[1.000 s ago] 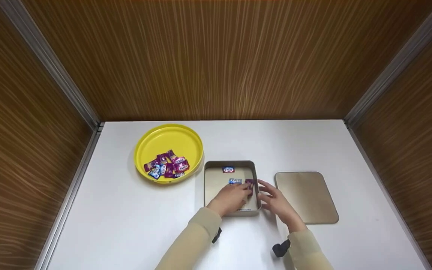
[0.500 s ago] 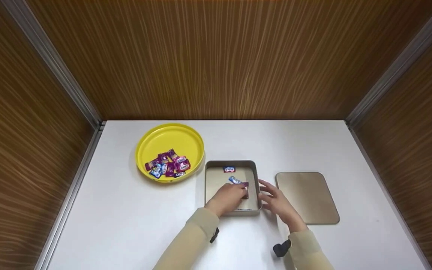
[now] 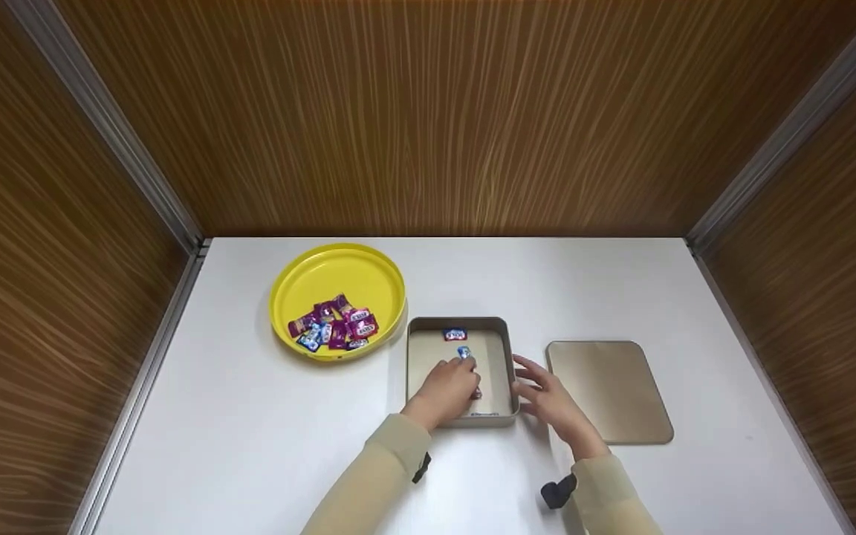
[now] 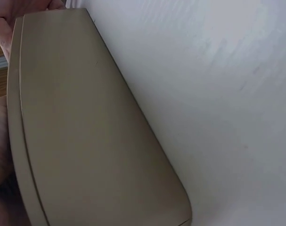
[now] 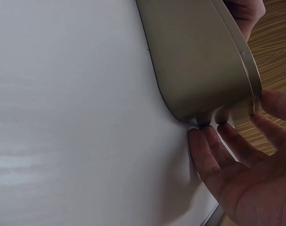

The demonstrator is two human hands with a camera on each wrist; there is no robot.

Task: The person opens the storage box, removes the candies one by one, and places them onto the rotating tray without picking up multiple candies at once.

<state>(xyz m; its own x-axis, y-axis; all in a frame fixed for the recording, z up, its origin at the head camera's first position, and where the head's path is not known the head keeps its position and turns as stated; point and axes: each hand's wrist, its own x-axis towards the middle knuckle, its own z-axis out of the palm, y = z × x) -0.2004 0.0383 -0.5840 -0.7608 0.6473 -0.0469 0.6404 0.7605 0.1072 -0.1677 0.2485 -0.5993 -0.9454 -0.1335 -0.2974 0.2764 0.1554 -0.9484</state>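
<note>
My left hand (image 3: 446,388) reaches down into an open beige tin (image 3: 498,349), its fingers curled over a purple-wrapped candy (image 3: 477,393) that is mostly hidden beneath them. A blue-wrapped candy (image 3: 464,351) lies right at the fingertips. Farther back in the tin is a blue and red candy (image 3: 455,334), and another wrapper (image 3: 484,414) shows along the front wall. My right hand (image 3: 556,407) is at the tin's right side, fingers extended with tips against the outer wall. In the right wrist view, the tin's side (image 5: 194,56) meets those fingertips (image 5: 197,136).
A round yellow tray (image 3: 339,271) holding several purple, pink and blue candies (image 3: 335,327) stands to the left of the tin. The flat beige lid (image 3: 610,390) lies on the white table (image 3: 250,423) at right. Wood-grain panels (image 3: 428,119) rise on three sides.
My left hand has drawn leftward inside the tin, bringing the purple candy away from the right wall. The blue candy has turned and shifted slightly back. My right hand has stayed in place.
</note>
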